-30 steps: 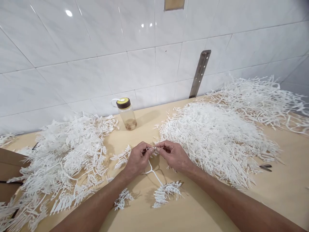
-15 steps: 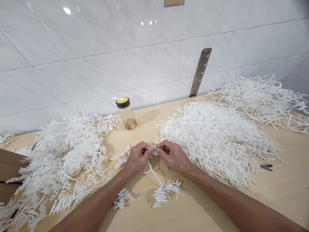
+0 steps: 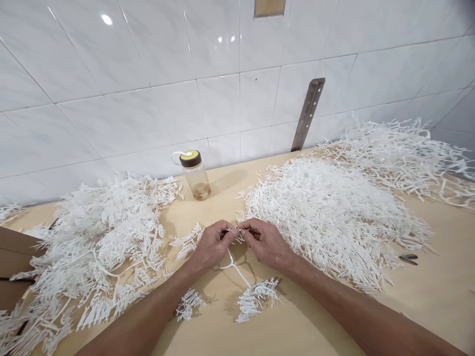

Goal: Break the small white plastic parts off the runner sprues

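Note:
My left hand (image 3: 215, 243) and my right hand (image 3: 265, 241) meet at the middle of the table, thumbs and fingertips pinched close together. Between them they grip a white plastic branch (image 3: 241, 273), whose forked stem hangs below my left hand and ends in feathery sprigs (image 3: 257, 298) near the table. Small white tips poke out between the fingertips; the exact joint there is too small to make out. Another white sprig (image 3: 190, 303) shows beside my left forearm, and more twigs (image 3: 187, 241) spread left of my left hand.
Heaps of white sprigs lie left (image 3: 122, 227) and right (image 3: 326, 212), with a pile of white stems (image 3: 401, 153) at back right. A bottle (image 3: 196, 178) stands near the tiled wall. A metal bracket (image 3: 308, 116), a small dark tool (image 3: 408, 259) and a cardboard box (image 3: 18, 252) are also around.
Both hands stay together at nearly the same place, with only slight finger movement. The whole view has shifted down a little.

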`<state>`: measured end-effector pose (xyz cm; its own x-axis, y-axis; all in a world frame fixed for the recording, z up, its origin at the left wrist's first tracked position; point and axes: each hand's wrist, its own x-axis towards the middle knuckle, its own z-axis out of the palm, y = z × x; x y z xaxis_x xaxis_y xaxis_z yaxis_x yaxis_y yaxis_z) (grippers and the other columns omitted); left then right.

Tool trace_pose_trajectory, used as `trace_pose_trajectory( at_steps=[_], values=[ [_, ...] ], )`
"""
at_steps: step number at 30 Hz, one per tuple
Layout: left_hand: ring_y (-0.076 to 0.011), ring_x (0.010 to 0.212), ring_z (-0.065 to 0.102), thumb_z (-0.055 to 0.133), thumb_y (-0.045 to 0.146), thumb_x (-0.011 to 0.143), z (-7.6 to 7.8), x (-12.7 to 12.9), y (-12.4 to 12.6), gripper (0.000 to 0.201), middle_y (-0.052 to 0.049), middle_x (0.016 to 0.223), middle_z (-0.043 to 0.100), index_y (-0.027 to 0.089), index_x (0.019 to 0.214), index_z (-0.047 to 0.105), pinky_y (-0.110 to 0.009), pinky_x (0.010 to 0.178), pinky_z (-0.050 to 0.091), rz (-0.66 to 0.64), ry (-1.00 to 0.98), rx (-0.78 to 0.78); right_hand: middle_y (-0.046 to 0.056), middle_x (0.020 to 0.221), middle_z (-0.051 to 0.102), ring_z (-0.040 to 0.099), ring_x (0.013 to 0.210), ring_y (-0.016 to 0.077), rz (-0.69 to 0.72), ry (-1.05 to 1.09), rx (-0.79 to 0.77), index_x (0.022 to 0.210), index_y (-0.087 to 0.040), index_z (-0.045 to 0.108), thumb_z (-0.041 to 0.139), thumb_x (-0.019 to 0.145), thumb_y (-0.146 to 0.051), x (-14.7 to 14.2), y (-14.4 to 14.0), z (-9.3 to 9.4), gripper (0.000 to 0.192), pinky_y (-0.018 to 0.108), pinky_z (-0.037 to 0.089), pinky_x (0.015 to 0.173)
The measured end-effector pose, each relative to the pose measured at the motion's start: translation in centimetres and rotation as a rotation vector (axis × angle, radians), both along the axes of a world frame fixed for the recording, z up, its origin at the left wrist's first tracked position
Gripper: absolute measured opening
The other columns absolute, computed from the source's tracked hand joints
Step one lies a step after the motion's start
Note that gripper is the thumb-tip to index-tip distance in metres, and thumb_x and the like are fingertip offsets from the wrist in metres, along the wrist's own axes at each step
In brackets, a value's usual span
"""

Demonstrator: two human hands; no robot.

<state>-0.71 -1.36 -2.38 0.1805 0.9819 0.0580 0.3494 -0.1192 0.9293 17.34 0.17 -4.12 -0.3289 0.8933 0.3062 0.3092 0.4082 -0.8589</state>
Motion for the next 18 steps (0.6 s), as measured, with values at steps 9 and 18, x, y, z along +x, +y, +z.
trace_pose_trajectory(
  at_steps=[9,18],
  values=[
    [-0.013,0.06,0.049,0.062,0.04,0.083,-0.15,0.12,0.32,0.026,0.001,0.061,0.057,0.016,0.073,0.062,-0.025,0.059,0.038,0.015,0.03,-0.011,0.003,0.075,0.069,0.061,0.066,0.0151,-0.129,-0.119,0.096,0.083,-0.018,0.067,0.056,0.082,-0.017,-0.53,-0.19,-0.24,0.011,0.027,0.047,0.064],
    [-0.0123,0.06,0.048,0.065,0.044,0.081,0.38,0.17,-0.17,0.03,0.0,0.063,0.057,0.015,0.073,0.062,-0.024,0.058,0.037,-0.021,-0.001,-0.006,0.0,0.065,0.058,0.054,0.055,0.0136,-0.262,-0.203,0.074,0.072,-0.019,0.053,0.053,0.077,-0.014,-0.51,-0.05,-0.01,0.008,0.026,0.044,0.052]
  ],
)
